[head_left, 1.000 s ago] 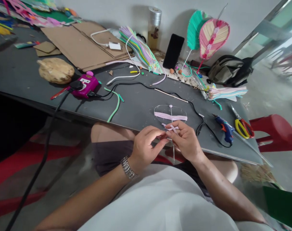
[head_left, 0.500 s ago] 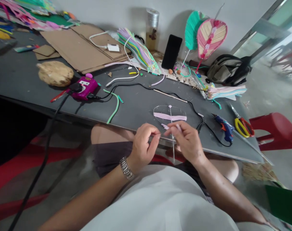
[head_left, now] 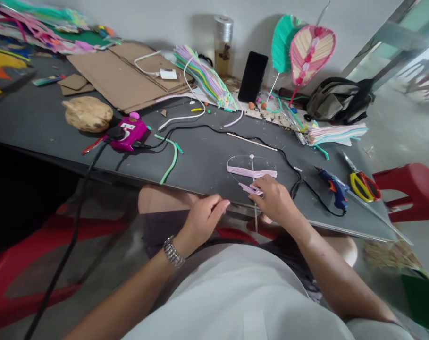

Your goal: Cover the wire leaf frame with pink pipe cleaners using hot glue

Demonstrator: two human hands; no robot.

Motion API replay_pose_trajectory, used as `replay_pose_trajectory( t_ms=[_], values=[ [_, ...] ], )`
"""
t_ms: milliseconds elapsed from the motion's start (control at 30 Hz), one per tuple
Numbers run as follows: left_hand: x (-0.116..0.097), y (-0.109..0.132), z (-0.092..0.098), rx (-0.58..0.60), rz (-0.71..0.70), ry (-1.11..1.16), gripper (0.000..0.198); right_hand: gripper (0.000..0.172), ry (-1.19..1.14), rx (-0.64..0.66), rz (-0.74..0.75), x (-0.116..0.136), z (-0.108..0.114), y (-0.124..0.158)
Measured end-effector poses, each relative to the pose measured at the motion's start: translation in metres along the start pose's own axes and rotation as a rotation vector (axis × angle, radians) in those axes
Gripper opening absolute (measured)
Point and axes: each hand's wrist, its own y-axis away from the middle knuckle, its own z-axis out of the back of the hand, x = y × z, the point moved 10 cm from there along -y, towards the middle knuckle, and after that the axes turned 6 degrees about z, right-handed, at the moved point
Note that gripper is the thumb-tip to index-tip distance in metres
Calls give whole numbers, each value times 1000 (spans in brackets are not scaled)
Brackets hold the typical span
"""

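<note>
Right hand [head_left: 273,197], just right of center, fingertips at lilac pipe-cleaner strips [head_left: 247,188] on wire frame [head_left: 252,163], grip unclear. Left hand [head_left: 204,218], center, loosely curled, can't tell if holding.

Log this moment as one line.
left hand: nothing visibly held, by table edge | right hand: at short lilac strips on wire frame | glue gun, scissors: on table, right side

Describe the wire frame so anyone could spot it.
On the grey table, find the right hand. The wire frame lies beside it, its stem reaching past the table's edge. Unlike the black cord nearby, it is a rounded outline crossed by a lilac band.
</note>
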Motion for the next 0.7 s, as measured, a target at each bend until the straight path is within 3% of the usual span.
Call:
replay_pose_trajectory(
  t_ms=[67,233,467,567,700],
  values=[
    [-3,-8,2,-56,64,128,12,3,8,2,-2,-1,-1,-3],
    [7,-21,-20,-60,318,516,35,8,-70,-73,17,-3,5,-4],
    [8,-2,-24,-153,390,741,45,10,39,40,-33,3,-10,-5],
    [9,-1,-28,-207,402,772,45,8,-56,-65,-43,10,0,-8],
    [-1,-18,-41,-163,327,740,40,6,-282,-249,-43,18,18,-3]
  ],
)
